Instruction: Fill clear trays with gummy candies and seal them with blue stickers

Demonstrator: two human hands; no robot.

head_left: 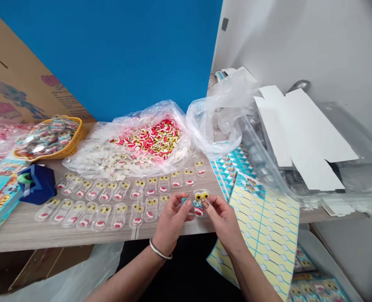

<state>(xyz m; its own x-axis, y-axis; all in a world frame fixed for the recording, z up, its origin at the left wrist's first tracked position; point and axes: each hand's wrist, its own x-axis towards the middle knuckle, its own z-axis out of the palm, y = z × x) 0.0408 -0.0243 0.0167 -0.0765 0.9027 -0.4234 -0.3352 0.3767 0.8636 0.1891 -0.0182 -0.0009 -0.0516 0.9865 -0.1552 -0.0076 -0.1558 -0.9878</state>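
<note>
Head view: your left hand (171, 218) is held narrow, thumb and fingers pinched on a small blue paper piece (184, 201). Your right hand (226, 220) is closed narrow at the right edge of an elongated clear plastic shell (199, 212) with yellow eyes and a red-and-white mouth. The shell lies between your two grips, just right of the left fingertips, its long axis running near to far, eyes at the far end. Whether it is clear of the wooden table (79, 241) cannot be told. Rows of similar clear shells (119, 217) lie to the left. The yellow-and-blue printed sheet (261, 235) lies to the right, nearer your right hand.
</note>
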